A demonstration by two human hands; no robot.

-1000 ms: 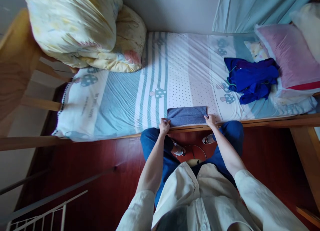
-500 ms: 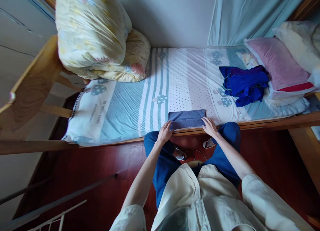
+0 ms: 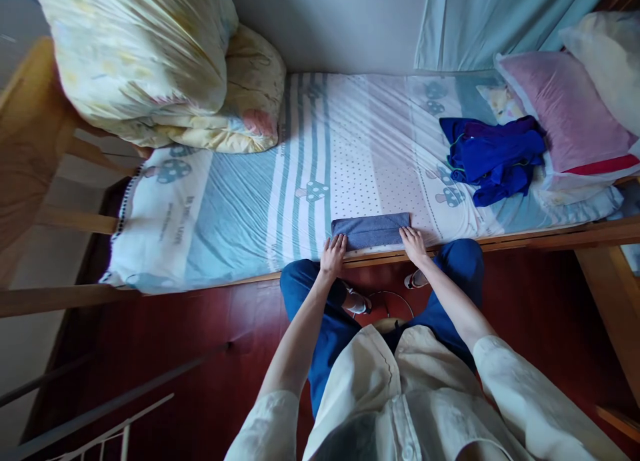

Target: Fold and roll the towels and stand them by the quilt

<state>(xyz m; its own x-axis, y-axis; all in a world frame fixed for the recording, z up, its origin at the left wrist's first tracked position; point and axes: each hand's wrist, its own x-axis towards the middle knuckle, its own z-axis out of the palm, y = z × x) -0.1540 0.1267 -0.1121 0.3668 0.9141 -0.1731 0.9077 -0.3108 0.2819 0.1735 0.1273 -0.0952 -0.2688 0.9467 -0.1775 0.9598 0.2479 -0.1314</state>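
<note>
A folded grey-blue cloth, long and narrow, lies flat along the bed's near edge. My left hand rests at its left end, fingers stretched forward and slightly apart. At the right end, the fingers of my right hand lie on the cloth's corner, also extended. Both palms face down, so what is under the fingertips is hidden. The cloth is on a patterned bedsheet with stripes, dots and mushrooms.
A crumpled blue garment lies on the right of the bed, beside a pink pillow. A bulky yellow quilt is piled at the left by the wooden bed end. My knees touch or nearly touch the wooden bed rail.
My left hand has shifted slightly forward along the cloth's left end, and my right fingers now lie further onto its right end. The view has moved a little; the cloth stays folded.
</note>
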